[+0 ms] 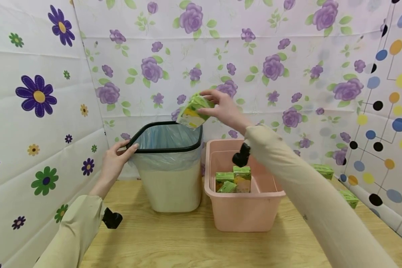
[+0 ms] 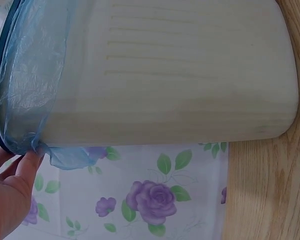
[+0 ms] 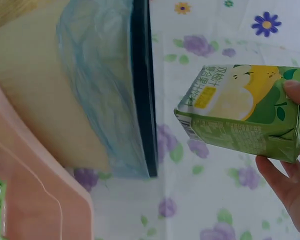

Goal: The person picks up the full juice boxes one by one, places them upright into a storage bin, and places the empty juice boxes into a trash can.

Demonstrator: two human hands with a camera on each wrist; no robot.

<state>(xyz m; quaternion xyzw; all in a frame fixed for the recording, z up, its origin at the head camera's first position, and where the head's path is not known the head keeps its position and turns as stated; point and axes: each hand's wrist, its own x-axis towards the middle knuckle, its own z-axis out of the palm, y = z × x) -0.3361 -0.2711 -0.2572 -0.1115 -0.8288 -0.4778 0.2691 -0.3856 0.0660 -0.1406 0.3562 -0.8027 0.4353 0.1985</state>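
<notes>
My right hand (image 1: 221, 108) grips a green and yellow juice carton (image 3: 245, 107), tilted, by its top end. In the head view this carton overlaps the right rear corner of the cream trash bin (image 1: 171, 186), which has a black rim and a bluish plastic liner (image 2: 32, 75). With thumb and fingers, my left hand (image 1: 115, 160) pinches the bin's rim at its left side. Right of the bin stands a pink tub (image 1: 244, 214); several similar green cartons (image 1: 242, 178) sit inside it. The bottom of the bin is hidden from view.
More green cartons (image 1: 323, 171) lie on the wooden table (image 1: 167, 242) at the right, partly behind my right forearm. A flowered cloth wall (image 1: 214, 59) rises close behind the bin and tub, with side walls left and right.
</notes>
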